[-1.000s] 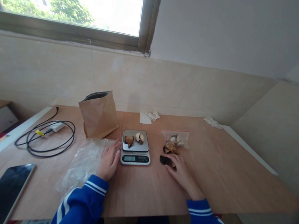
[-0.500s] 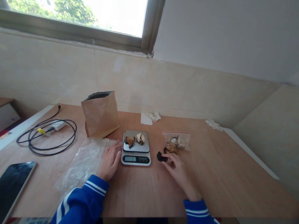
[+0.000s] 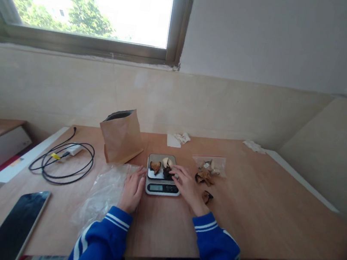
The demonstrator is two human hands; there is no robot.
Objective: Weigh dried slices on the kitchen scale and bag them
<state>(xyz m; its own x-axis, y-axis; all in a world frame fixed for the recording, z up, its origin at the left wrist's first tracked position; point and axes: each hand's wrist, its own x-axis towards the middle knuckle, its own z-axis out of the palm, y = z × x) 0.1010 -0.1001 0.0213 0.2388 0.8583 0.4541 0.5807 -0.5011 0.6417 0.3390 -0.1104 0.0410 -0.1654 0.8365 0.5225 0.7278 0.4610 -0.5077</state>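
My right hand (image 3: pixel 187 187) reaches over the kitchen scale (image 3: pixel 150 189), its fingertips pinching a dark, shrivelled dried piece (image 3: pixel 167 173) at the right of the weighing plate. On the same plate lie a brown-and-black dried piece (image 3: pixel 155 167) and a pale whitish one (image 3: pixel 167 162). My left hand (image 3: pixel 132 190) rests flat with fingers extended at the scale's left edge, on the side of a crumpled clear plastic bag (image 3: pixel 101 195). The scale's display is lit, but its figures are too small to read.
Right of the scale are more brown dried pieces (image 3: pixel 204 177), a small one (image 3: pixel 207 196) and a zip bag (image 3: pixel 220 167) with pieces inside. A kraft paper bag (image 3: pixel 122 137) stands behind left. A coiled black cable (image 3: pixel 44 165) and a phone (image 3: pixel 17 226) lie at left.
My right hand has moved left from the table onto the scale with the dark dried piece. My left hand stays by the scale. The view has shifted slightly.
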